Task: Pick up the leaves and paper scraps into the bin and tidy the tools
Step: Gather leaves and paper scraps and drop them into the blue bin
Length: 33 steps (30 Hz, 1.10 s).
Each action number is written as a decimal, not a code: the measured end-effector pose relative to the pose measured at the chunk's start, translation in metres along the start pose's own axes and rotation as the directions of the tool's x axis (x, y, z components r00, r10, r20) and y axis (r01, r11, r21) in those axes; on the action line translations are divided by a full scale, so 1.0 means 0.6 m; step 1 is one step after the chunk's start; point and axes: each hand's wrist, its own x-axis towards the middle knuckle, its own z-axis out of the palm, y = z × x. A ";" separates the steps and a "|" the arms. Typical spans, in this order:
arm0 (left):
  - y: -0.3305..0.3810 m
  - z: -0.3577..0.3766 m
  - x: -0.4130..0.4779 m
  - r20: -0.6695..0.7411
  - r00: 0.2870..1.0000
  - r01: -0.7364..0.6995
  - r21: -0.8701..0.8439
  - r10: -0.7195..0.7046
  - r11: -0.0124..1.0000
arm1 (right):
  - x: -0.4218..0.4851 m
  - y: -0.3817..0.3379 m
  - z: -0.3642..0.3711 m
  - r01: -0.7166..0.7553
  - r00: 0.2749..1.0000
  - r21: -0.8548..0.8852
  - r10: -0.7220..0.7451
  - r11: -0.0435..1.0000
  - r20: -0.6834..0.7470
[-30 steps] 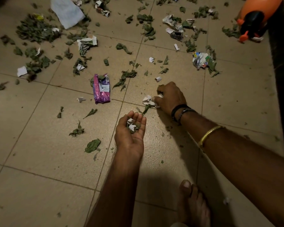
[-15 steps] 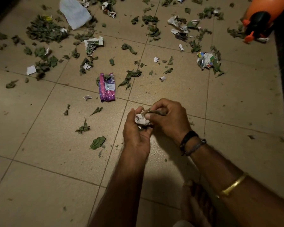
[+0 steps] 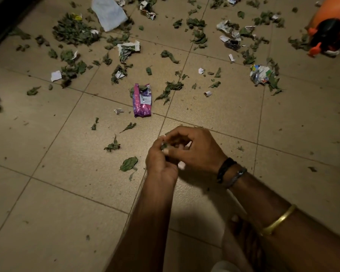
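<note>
our left hand (image 3: 161,163) and right hand (image 3: 196,152) meet above the floor (image 3: 67,193), fingers (image 3: 175,135) curled round a wad (image 3: 164,146) of leaves and scraps. beyond lie a leaf (image 3: 128,163), a purple wrapper (image 3: 142,101), then a leaf pile (image 3: 75,32) and an orange sprayer (image 3: 330,26).

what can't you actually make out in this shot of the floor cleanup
All in the head view:
- The bundle of scraps is mostly hidden by the left hand and right hand curled round it; its contents cannot be told.
- The orange sprayer is cut off by the top right edge.
- The purple wrapper: print too small to read.
- No bin shows in the frame.
- A foot under the right arm is lost in shadow.
</note>
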 end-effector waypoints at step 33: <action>-0.016 0.058 0.025 0.241 0.969 0.020 0.158 -0.058 0.987 | 0.051 0.025 -0.031 -0.211 0.920 -0.146 0.145 0.967 -0.365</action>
